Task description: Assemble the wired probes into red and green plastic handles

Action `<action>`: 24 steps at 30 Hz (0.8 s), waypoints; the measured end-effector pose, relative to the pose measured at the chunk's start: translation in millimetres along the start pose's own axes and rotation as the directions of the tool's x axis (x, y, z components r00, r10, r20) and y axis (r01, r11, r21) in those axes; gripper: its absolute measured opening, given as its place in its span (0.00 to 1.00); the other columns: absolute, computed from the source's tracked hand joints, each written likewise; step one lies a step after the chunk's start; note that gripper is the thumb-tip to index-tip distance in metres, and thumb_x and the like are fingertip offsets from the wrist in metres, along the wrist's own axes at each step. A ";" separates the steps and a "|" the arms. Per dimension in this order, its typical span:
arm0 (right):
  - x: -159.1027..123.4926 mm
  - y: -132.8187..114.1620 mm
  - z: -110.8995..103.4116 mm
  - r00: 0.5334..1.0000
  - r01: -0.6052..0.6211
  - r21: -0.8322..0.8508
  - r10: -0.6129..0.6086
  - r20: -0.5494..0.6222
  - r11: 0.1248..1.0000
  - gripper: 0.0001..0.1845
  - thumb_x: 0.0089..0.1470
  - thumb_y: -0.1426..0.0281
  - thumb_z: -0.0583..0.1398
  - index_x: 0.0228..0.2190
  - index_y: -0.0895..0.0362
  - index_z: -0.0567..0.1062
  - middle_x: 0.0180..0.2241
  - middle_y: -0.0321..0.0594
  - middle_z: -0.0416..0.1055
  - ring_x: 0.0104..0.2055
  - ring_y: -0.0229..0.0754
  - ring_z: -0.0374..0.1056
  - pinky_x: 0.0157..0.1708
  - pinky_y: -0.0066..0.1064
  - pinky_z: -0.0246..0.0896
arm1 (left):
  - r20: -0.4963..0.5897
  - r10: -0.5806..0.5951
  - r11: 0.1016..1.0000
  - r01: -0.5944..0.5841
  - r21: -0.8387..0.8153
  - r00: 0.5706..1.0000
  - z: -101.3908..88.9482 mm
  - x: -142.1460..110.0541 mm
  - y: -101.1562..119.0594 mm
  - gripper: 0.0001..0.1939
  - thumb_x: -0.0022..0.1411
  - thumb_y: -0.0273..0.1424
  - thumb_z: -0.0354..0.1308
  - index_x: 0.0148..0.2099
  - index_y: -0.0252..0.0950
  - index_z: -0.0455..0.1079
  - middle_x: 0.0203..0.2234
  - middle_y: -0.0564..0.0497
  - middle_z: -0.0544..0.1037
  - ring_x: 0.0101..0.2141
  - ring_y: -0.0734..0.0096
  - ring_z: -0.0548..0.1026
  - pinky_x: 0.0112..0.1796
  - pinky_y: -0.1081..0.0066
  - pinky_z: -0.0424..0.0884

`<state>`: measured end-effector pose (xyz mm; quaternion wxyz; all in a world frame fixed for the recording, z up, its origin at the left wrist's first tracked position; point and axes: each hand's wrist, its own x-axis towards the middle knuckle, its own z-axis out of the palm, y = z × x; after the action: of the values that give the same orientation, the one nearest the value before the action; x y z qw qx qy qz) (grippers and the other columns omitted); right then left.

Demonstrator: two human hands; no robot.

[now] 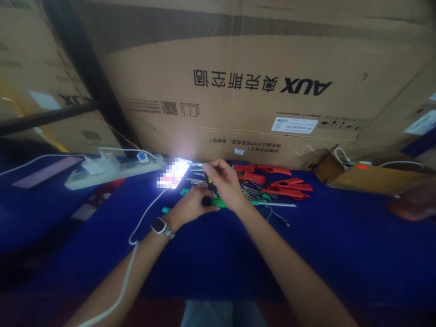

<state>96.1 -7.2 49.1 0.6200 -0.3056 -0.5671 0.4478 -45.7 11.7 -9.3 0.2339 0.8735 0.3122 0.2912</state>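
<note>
Green-handled, the screwdriver [220, 203] lies just below the head view's centre, pointing right; the left hand [191, 204] closes thumb and fingers on its dark end. Above, the right hand's [223, 180] fingertips nearly meet, contents unclear.

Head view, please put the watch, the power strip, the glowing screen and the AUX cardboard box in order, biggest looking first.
1. AUX cardboard box
2. Power strip
3. Glowing screen, its edges blurred by glare
4. Watch
</note>
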 end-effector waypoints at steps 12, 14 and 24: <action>3.5 -2.2 -7.1 0.997 -0.072 0.153 0.077 -0.028 0.986 0.18 0.56 0.50 0.60 0.40 0.50 0.72 0.27 0.31 0.66 0.28 0.36 0.63 0.31 0.31 0.62 | -0.019 -0.011 0.998 0.013 0.063 1.000 1.3 -1.9 -3.0 0.13 0.52 0.34 0.73 0.35 0.37 0.72 0.36 0.49 0.77 0.39 0.60 0.75 0.42 0.62 0.72; 0.5 -7.2 -12.4 0.993 -0.114 0.196 0.114 0.013 0.974 0.19 0.56 0.50 0.61 0.39 0.51 0.77 0.29 0.34 0.67 0.31 0.37 0.64 0.34 0.32 0.64 | -0.007 -0.017 0.997 0.017 0.069 1.000 0.8 -2.2 -2.3 0.13 0.53 0.34 0.73 0.36 0.37 0.72 0.36 0.49 0.77 0.39 0.60 0.75 0.42 0.62 0.72; 3.3 -16.0 -3.0 0.965 -0.241 0.320 0.262 -0.024 0.916 0.20 0.32 0.66 0.77 0.23 0.53 0.71 0.34 0.32 0.75 0.35 0.37 0.71 0.40 0.35 0.69 | -0.024 -0.030 0.997 0.032 0.072 0.999 0.5 -3.9 1.1 0.12 0.52 0.33 0.73 0.35 0.37 0.73 0.37 0.48 0.77 0.38 0.60 0.76 0.41 0.62 0.72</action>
<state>102.2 -10.4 64.2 0.6166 -0.2880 -0.4235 0.5979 -47.4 8.2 -10.4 0.2028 0.8731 0.3387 0.2862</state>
